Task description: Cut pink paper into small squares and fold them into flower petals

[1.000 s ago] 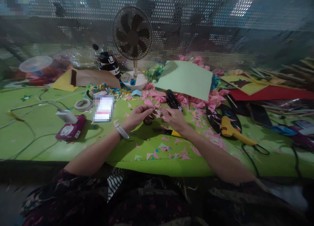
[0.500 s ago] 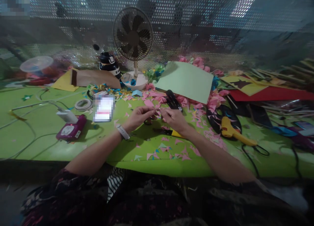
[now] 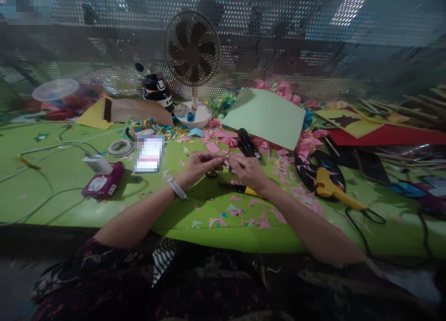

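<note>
My left hand [image 3: 201,167], with a white watch [image 3: 176,187] on the wrist, is closed in a pinch near the middle of the green table [image 3: 118,219]. Close against its fingertips, my right hand [image 3: 249,169] is pinched too. Something small and thin lies between the fingertips, too small to name. Under my right hand rests a tool with a yellow handle [image 3: 251,192] and a dark end, partly hidden. Just beyond the hands lies a black stapler-like tool [image 3: 248,144]. Pink paper scraps [image 3: 264,219] are scattered on the near side of the table.
A fan [image 3: 191,56], a dark bottle [image 3: 157,92] and a pale green sheet [image 3: 266,116] stand or lie at the back. Left are a lit phone [image 3: 149,153], a tape roll [image 3: 120,147] and a purple power block [image 3: 104,181]. Right is a yellow glue gun [image 3: 336,191] with a cord.
The view has shifted slightly, so everything sits a little further right. My hands keep their fingertips together, with only a small change in the fingers.
</note>
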The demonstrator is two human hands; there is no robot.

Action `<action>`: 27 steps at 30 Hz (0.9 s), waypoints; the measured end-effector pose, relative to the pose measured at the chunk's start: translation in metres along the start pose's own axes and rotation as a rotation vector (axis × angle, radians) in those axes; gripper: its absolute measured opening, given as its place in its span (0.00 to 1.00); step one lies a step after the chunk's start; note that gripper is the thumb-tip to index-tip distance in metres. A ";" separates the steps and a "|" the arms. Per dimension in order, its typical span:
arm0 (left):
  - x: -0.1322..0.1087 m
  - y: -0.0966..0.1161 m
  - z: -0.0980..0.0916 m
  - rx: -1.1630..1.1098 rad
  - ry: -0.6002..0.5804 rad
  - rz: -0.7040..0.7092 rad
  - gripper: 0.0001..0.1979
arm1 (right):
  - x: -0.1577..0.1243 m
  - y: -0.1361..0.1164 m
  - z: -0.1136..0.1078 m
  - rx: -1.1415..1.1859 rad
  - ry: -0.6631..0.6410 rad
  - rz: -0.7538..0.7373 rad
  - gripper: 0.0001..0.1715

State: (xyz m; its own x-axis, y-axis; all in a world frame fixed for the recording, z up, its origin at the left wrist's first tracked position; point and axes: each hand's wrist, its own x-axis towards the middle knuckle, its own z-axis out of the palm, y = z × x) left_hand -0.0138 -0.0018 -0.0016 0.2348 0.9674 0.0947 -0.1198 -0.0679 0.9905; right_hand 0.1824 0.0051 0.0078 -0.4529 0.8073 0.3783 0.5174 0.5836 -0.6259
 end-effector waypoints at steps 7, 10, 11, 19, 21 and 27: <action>0.000 -0.001 0.001 -0.048 0.010 -0.001 0.19 | 0.000 0.001 0.001 0.001 0.011 -0.020 0.30; 0.000 -0.001 0.001 -0.066 0.013 0.001 0.20 | 0.000 0.001 0.001 -0.007 0.012 -0.026 0.29; 0.000 -0.001 0.001 -0.065 0.013 0.001 0.20 | 0.000 0.001 0.001 -0.008 0.013 -0.025 0.29; 0.000 -0.002 -0.001 -0.016 -0.004 0.003 0.18 | 0.001 0.001 -0.001 -0.011 0.015 0.002 0.33; 0.000 -0.003 -0.001 -0.019 -0.002 0.005 0.18 | 0.001 0.001 -0.002 -0.004 0.008 0.009 0.33; 0.001 -0.004 -0.001 -0.007 0.008 -0.014 0.20 | 0.001 -0.001 -0.001 -0.007 -0.001 -0.001 0.33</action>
State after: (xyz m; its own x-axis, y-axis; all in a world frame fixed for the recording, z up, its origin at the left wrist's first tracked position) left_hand -0.0137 0.0001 -0.0053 0.2288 0.9701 0.0803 -0.1238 -0.0529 0.9909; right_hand 0.1828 0.0053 0.0095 -0.4545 0.8066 0.3780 0.5219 0.5850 -0.6208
